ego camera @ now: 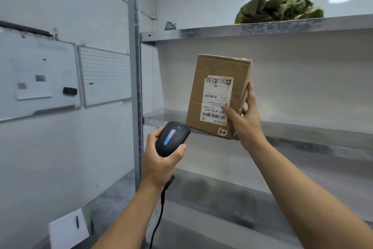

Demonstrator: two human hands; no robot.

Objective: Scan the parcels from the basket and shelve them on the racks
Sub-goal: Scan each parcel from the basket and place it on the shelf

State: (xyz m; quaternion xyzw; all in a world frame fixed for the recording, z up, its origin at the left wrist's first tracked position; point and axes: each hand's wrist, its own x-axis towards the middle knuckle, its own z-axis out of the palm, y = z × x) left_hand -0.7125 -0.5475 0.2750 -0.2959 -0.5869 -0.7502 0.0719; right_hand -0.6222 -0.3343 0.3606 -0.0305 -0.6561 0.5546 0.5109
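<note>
Although the whiteboard (38, 75) on the left wall carries some papers, they are too blurred to read; only a black eraser (70, 91) on it is clear. Next to it hangs a lined board (105, 75). At the bottom left a white sheet (66, 228) is cut off by the frame edge.

Beside the grey rack post (134, 87), the left hand (159, 160) grips a black scanner (171, 137). Its fingers are curled round the body, the thumb lies on the right side, and the hand hides the handle. The cable (159, 218) hangs down and leaves the picture.

The scanner's nose is just beside the lower left corner of the parcel (218, 67), a brown carton held upright in front of the middle shelf (302, 131). Whether its bottom edge touches the shelf lip, I cannot tell. Its white label (217, 101) is upside down and reads "507-N705 A34" and "N705"; the small print is not legible.

The right hand (246, 121) holds the parcel at its right edge, thumb pressed on the label, fingers wrapped behind. To the right, bare shelf metal runs out of frame. On the top shelf (262, 26) a green bag (280, 6) lies near the edge.
</note>
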